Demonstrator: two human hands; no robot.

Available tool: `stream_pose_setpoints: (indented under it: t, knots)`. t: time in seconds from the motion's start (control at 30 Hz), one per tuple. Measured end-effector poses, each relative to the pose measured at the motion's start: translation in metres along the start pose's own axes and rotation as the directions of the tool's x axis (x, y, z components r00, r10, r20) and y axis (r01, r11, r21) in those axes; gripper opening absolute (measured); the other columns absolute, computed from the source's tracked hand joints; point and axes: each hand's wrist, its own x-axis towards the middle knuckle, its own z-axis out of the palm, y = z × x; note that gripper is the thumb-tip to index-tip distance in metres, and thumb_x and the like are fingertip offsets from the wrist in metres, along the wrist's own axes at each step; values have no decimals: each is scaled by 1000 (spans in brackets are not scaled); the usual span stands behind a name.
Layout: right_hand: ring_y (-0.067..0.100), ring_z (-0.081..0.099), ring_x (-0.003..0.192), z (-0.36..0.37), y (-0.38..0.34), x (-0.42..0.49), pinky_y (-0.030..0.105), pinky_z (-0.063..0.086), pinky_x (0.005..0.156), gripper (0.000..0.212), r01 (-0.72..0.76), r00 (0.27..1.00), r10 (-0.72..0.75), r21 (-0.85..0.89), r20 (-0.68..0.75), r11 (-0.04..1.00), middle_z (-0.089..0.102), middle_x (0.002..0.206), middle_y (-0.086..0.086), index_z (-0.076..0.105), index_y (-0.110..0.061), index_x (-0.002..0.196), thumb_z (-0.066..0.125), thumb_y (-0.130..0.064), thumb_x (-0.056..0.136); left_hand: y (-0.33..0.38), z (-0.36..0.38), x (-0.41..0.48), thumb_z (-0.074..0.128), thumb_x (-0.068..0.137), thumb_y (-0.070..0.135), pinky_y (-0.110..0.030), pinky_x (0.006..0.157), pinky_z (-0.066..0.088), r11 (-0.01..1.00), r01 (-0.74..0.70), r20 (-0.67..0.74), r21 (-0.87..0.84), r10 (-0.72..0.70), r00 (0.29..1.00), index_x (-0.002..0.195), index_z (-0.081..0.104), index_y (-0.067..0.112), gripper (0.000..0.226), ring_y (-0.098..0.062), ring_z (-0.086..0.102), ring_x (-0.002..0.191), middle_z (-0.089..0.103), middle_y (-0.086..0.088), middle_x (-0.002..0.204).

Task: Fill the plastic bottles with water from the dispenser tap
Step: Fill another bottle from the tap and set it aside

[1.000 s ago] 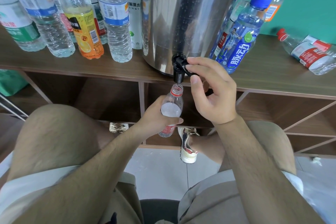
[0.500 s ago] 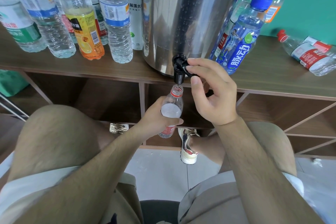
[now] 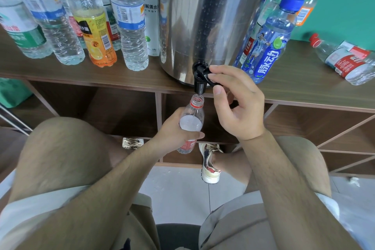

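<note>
A steel water dispenser [image 3: 211, 18] stands on a wooden shelf, its black tap [image 3: 199, 78] hanging over the front edge. My left hand [image 3: 172, 134] grips a small clear bottle with a red label [image 3: 191, 119] upright, its open mouth right under the spout. Water stands high inside the bottle. My right hand [image 3: 235, 103] pinches the tap lever between thumb and forefinger, the other fingers curled below.
Several capped bottles [image 3: 129, 20] stand on the wooden shelf [image 3: 81, 73] left of the dispenser. A blue-labelled bottle [image 3: 272, 46] and others stand to its right; one red-capped bottle [image 3: 345, 59] lies on its side. My knees and shoes are below, over a tiled floor.
The hands, the bottle and the tap stay where they were. The view has barely shifted.
</note>
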Motion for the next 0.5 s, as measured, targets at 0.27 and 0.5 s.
stream_pose_setpoints:
  t: [0.27,0.5]
  knots:
    - [9,67,92,0,-1,0,16,46,73,24,-6,1000,6,1,1,1000,70,128,11,76,1,113,58,-14,105,-1,0,1,93,71,48,-15,76,43,1000,10,-8,5,-10,1000,130,41,51,80,-6,58,110,54,26,120]
    - [14,68,87,0,-1,0,18,47,70,23,-2,1000,2,-2,2,1000,70,128,10,76,2,112,59,-12,105,0,0,0,93,72,45,-14,76,42,1000,12,-10,14,-11,1000,130,39,52,79,-5,57,108,54,26,118]
